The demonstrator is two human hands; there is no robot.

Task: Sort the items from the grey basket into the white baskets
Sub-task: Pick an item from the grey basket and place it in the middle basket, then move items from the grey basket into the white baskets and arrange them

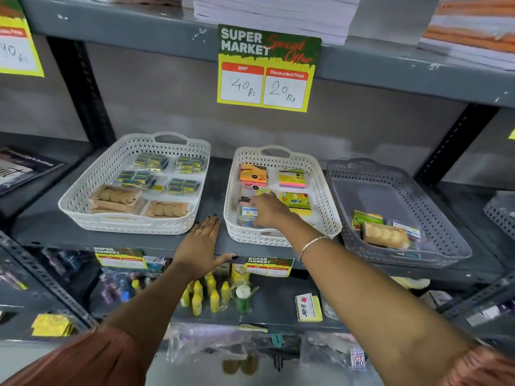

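On the grey metal shelf (214, 188) stand three perforated baskets in a row. The right hand (269, 211) reaches into the middle white basket (324, 190), palm down, fingers curled over a clear-wrapped packet (246, 215) at the basket's near left corner; the packet lies directly under and at 9 o'clock of the fingers, but whether they grip it or merely rest on it cannot be told from here. A thin bangle (312, 245) sits on that wrist. At 12 o'clock of the hand lie sticky-note pads: an orange pad (253, 174), a pink-edged pad (292, 178), and a green pad (296, 201) just at 2 o'clock. The left hand (202, 242) lies flat and spread open on the bare shelf between the two white baskets, holding nothing, thumb hooked over the shelf's front edge. The left white basket (83, 201), at 10 o'clock of that hand, holds wrapped yellow-and-blue bundles at the back and tan boxes of round pieces at the front. The grey basket (434, 218), at 3 o'clock of the right hand and well apart from it, keeps a few items in its near left corner, among them a tan box (386, 234).
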